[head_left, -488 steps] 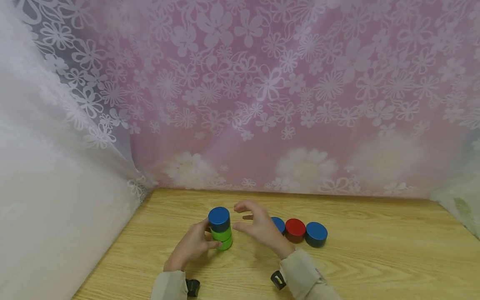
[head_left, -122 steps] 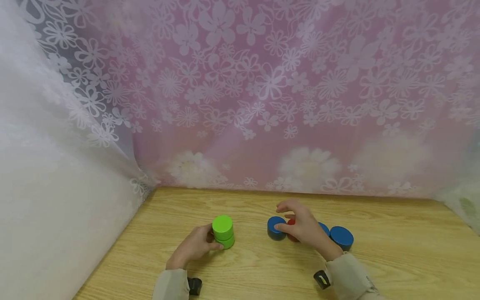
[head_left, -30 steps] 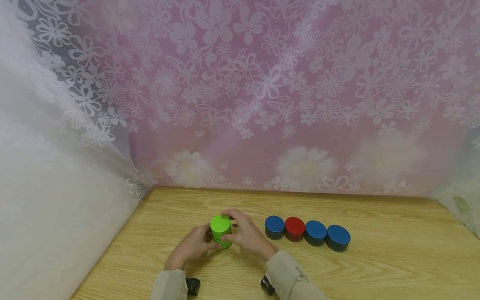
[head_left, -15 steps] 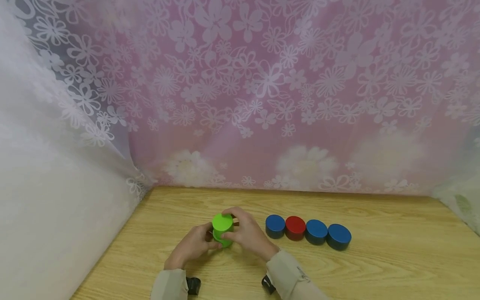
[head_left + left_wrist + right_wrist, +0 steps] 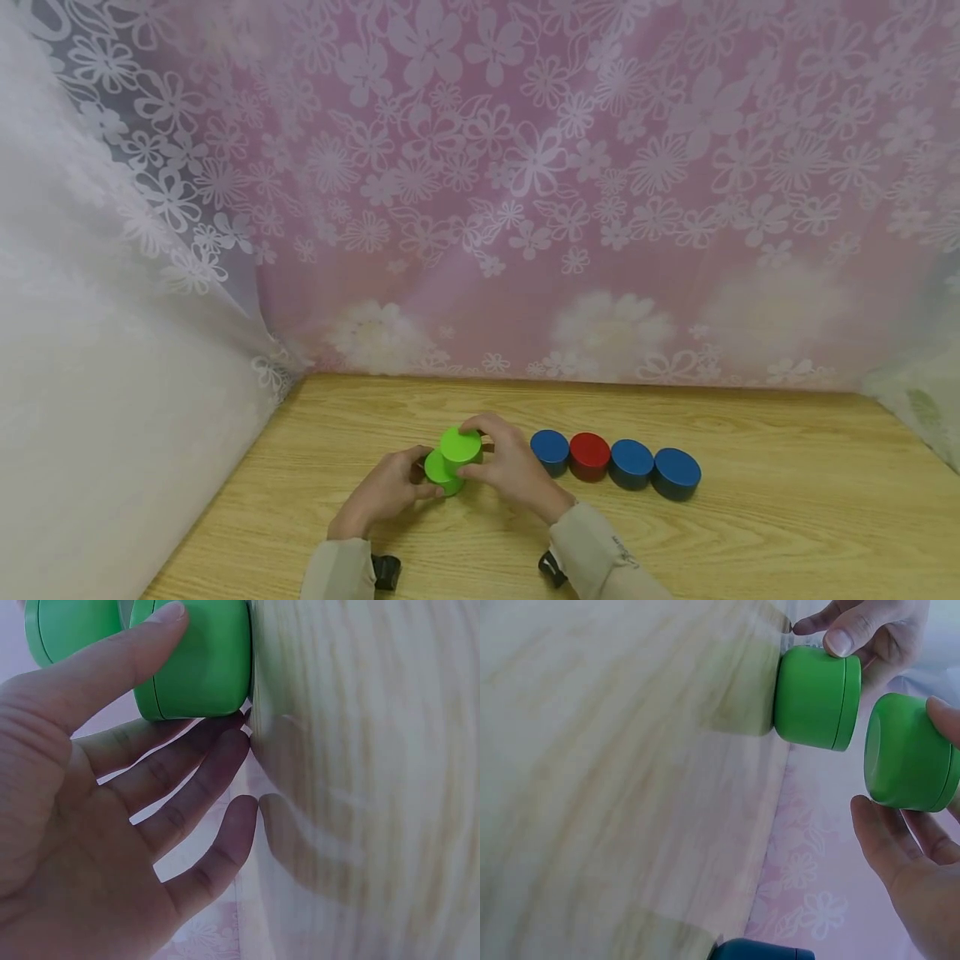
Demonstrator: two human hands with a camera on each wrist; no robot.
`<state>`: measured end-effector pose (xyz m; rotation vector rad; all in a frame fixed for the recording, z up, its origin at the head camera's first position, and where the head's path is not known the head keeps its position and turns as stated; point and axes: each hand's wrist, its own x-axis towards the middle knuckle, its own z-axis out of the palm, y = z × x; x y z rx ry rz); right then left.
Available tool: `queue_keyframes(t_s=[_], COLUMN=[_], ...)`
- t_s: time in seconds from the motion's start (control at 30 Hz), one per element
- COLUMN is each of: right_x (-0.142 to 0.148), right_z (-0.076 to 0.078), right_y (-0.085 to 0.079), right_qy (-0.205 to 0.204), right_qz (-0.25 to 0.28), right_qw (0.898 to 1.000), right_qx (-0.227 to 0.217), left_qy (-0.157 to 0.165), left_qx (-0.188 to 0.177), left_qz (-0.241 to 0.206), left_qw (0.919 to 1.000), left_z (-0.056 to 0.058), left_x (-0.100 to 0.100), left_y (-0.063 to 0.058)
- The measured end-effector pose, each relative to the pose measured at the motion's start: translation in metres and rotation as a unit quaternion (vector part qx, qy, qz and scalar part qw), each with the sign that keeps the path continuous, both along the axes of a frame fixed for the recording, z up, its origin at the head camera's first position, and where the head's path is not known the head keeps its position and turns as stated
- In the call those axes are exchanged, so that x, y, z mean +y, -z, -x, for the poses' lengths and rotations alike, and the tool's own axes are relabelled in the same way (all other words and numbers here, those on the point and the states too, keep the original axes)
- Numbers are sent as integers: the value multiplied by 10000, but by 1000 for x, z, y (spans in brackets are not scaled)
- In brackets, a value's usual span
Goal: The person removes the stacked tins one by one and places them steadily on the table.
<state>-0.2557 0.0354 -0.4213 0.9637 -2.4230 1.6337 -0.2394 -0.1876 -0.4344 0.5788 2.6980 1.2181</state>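
Observation:
My left hand grips a green lidded round tin standing on the table, its thumb on the near side and fingers curled behind. In the left wrist view the thumb presses this lower tin near its lid seam. A second green tin is held by my right hand between thumb and fingers, raised and offset to the right of the lower one. A gap separates the raised tin from the standing tin in the right wrist view.
Right of my hands a row of similar tins stands on the wooden table: blue, red, blue and blue. A floral curtain hangs behind the table; white cloth hangs at the left.
Earlier a blue tin topped the green pair; now three blue tins and a red one form the row. Just now my right hand lifted the upper green tin off rightward; the left hand stayed.

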Motion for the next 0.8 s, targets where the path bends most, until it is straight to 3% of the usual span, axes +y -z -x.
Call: queue_keyframes(t_s=[0.8], right_x=[31], right_z=[-4], right_y=[-3], right_qy=[457], right_qz=[-348], right_qw=[9977], right_qx=[369], left_qy=[-26], left_qx=[97], left_qz=[64], left_qw=[9999], left_z=[0], left_x=[2], left_y=[0])
